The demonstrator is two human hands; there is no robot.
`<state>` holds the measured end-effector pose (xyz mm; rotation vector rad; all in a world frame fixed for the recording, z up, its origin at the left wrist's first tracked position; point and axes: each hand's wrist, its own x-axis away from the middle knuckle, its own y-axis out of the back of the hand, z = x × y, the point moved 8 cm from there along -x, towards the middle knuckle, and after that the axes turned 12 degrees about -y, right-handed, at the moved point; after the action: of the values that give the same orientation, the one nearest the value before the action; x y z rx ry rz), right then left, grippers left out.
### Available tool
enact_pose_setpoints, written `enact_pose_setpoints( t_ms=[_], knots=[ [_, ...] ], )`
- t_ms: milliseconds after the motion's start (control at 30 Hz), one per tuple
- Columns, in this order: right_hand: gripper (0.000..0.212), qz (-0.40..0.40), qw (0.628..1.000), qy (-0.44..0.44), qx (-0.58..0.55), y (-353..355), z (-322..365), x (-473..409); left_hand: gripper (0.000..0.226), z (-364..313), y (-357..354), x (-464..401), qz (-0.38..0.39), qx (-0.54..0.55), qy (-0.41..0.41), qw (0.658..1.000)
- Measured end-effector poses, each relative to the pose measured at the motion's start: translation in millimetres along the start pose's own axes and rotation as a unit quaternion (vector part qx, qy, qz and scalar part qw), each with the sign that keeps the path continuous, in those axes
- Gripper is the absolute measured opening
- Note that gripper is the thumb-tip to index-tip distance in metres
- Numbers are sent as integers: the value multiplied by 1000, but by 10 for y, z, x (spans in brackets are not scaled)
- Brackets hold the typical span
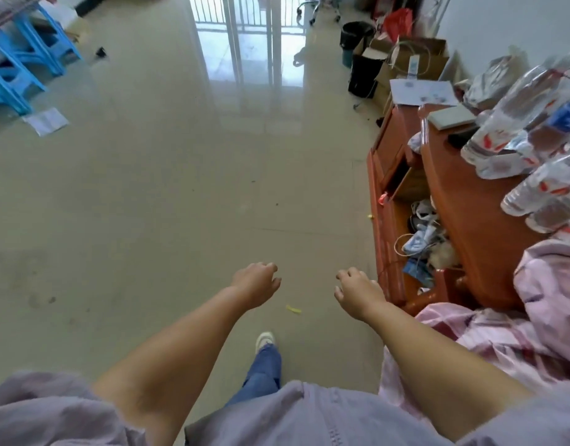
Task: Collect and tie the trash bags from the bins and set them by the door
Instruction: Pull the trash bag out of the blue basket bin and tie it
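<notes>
My left hand and my right hand hang out in front of me over the shiny floor, both with nothing in them and fingers loosely curled. Far ahead on the right stands a dark bin lined with a black trash bag. A second black bin or box stands nearer, beside cardboard boxes. A red plastic bag lies behind them. A glass balcony door is at the far end of the room.
A red-brown wooden desk runs along the right, with packs of water bottles on top and an open shelf of clutter. Pink cloth drapes at near right. Blue plastic stools stand far left. Paper lies on the floor.
</notes>
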<state>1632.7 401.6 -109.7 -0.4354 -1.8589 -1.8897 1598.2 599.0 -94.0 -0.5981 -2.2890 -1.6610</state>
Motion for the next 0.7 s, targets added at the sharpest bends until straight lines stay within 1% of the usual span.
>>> enact_pose_setpoints(
  t_ms=[133,233,333,433,500,600,700],
  knots=[
    [40,-4,999,-10,-30,733,316,-932,43,419,767,-950,5,-11,0,1000],
    [40,-20,999,-10,-38,1290,435,-1637,42,569,1294,-1683,4,-16,-7,1000],
    [39,-32,999,-19,-34,1778,447,-2419,42,629,1721,-2461,6,-5,-18,1000],
    [39,-47,998,-11,-27,2291,427,-3322,43,732,2182,-3337,-10,4,-25,1000],
    [39,-57,998,-4,-22,2698,395,-3922,44,804,2527,-3924,-24,10,-21,999],
    [38,-63,998,0,-15,3322,320,-4760,44,923,3006,-4764,-22,21,-5,1000],
    [38,-58,998,-5,-7,3854,278,-5471,44,1005,3508,-5484,-30,35,-3,999]
  ],
)
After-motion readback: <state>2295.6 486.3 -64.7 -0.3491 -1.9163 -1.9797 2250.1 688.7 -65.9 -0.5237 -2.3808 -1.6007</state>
